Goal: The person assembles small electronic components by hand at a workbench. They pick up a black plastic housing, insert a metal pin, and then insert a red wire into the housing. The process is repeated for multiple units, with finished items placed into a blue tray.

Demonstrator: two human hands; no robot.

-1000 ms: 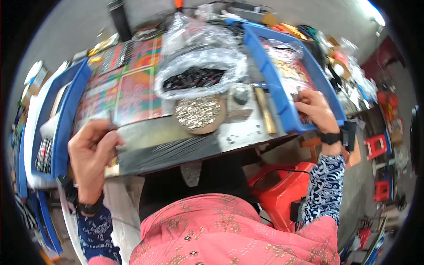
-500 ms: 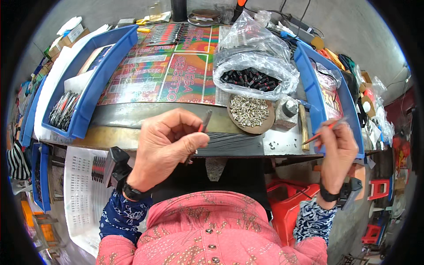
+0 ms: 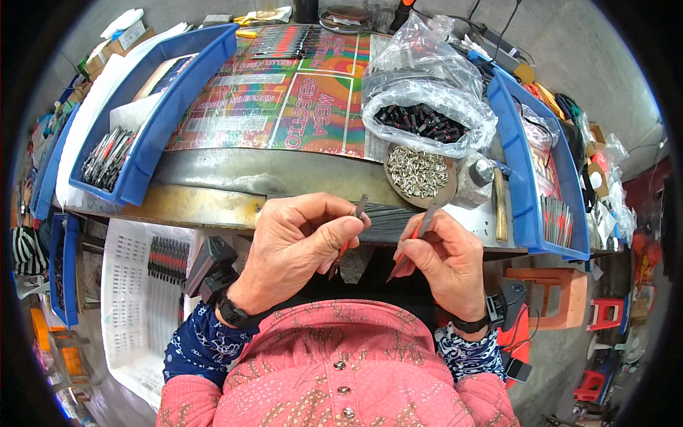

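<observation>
Left hand: thumb and fingertips closed in a pinch on a slim dark-and-red rod with a grey metal tip (image 3: 361, 206); hand (image 3: 295, 249) angled inward, back upward.
Right hand: likewise pinching a second slim dark-and-red rod with a flat grey tip (image 3: 428, 216); hand (image 3: 453, 265) angled inward, fingers curled.
Rod position: both held before the torso at the table's near edge, side by side, apart, grey tips pointing away from the body.
Forearms: in navy-and-white patterned sleeves (image 3: 206, 347), converging from either side.
</observation>
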